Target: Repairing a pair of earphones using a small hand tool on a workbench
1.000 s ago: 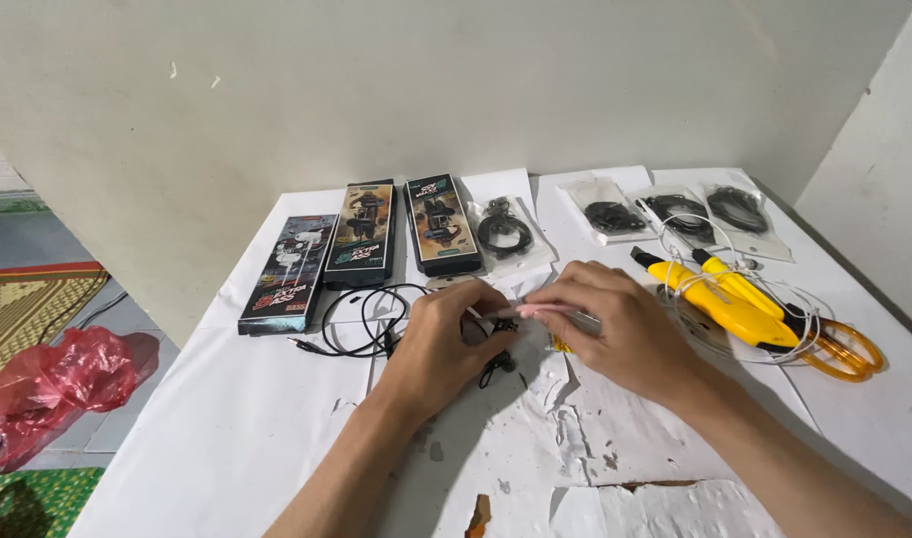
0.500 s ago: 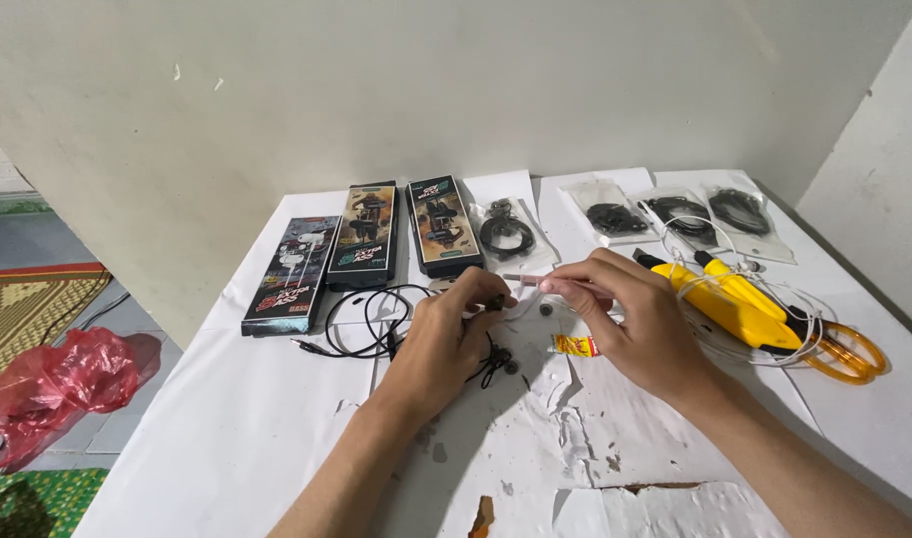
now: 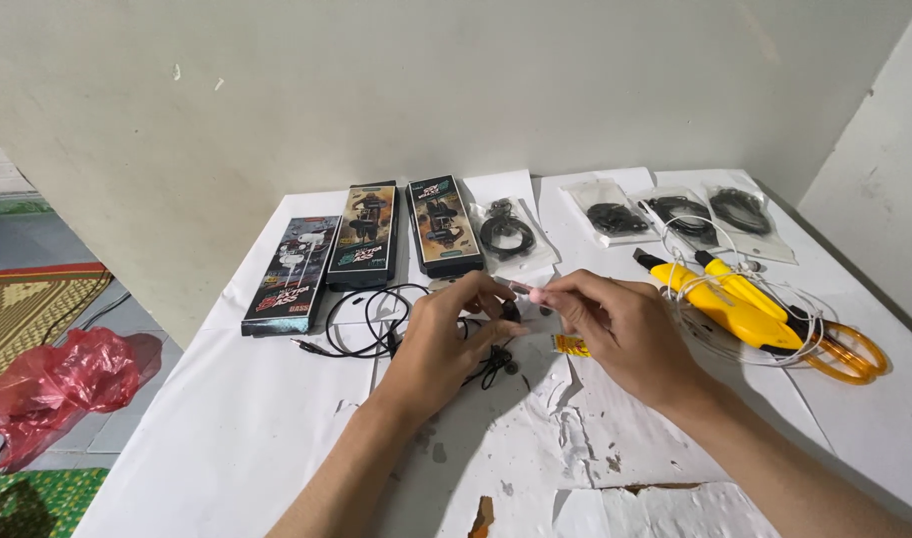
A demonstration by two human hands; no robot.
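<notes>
Head view: the left hand [image 3: 446,339] is clenched on a black earphone [image 3: 509,311], its cable [image 3: 376,321] looping out to the left on the worktop [image 3: 227,428]. The right hand [image 3: 625,334] pinches a small clear piece [image 3: 527,291] between thumb and forefinger, just beside the earphone; whether the two touch cannot be told. Both hands are above the middle of the worktop, over torn white paper [image 3: 576,438]. A small yellow label [image 3: 573,346] lies just beside the right hand. Behind the hands lie three boxes [image 3: 364,237] side by side and four clear bags [image 3: 675,211] of black cable. Yellow cutters [image 3: 745,304] lie to the right, ringed by thin white wire. A red bag [image 3: 57,384] sits on the floor at left.
</notes>
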